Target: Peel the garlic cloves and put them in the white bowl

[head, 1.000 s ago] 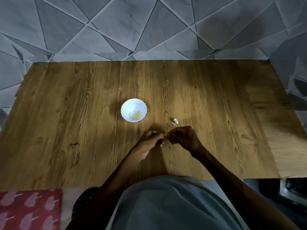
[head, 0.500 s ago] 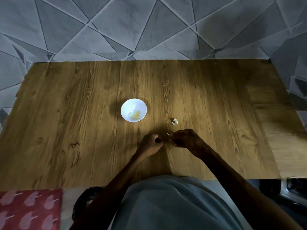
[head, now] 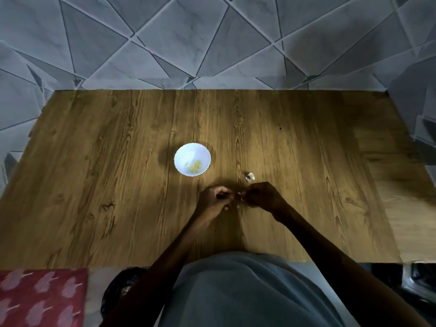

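Observation:
A small white bowl (head: 192, 159) stands mid-table with a few yellowish peeled garlic pieces (head: 196, 166) inside. My left hand (head: 213, 199) and right hand (head: 260, 195) hover close together just above the wooden table (head: 94, 185), nearer to me than the bowl. Both have curled fingers, and a tiny pale garlic clove (head: 238, 193) shows between their fingertips, mostly hidden. A pale scrap (head: 238, 206) lies or falls just below the hands. Another garlic piece with papery skin (head: 250, 177) lies on the table just beyond my right hand.
A grey tiled wall rises behind the table's far edge. A red patterned cloth (head: 40, 300) lies at the lower left by the near edge. A dark object (head: 417, 277) sits off the table's near right corner.
My hands have drawn slightly apart, and a small pale scrap now shows below them. The bowl and the loose garlic piece have not moved.

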The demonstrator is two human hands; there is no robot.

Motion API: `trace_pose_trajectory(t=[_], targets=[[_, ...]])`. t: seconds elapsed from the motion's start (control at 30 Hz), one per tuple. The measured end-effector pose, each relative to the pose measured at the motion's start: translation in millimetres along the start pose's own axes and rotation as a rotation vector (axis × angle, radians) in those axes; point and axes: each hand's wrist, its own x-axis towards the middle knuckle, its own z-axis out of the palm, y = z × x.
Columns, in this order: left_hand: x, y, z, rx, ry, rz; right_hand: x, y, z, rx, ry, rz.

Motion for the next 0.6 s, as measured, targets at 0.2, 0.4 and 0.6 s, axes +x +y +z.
trace_pose_trajectory(t=[0.2, 0.4, 0.6], targets=[[-3, -14, -6, 0.290, 0.070, -0.057, 25, -9, 28, -0.499, 0.147, -0.301], [-7, -19, -11, 0.285, 0.095, -0.070, 22, -6, 31, -0.599, 0.217, -0.309], [-11, -22, -7, 0.196, 0.156, -0.089, -15, 13, 35, -0.725, 0.295, -0.288]])
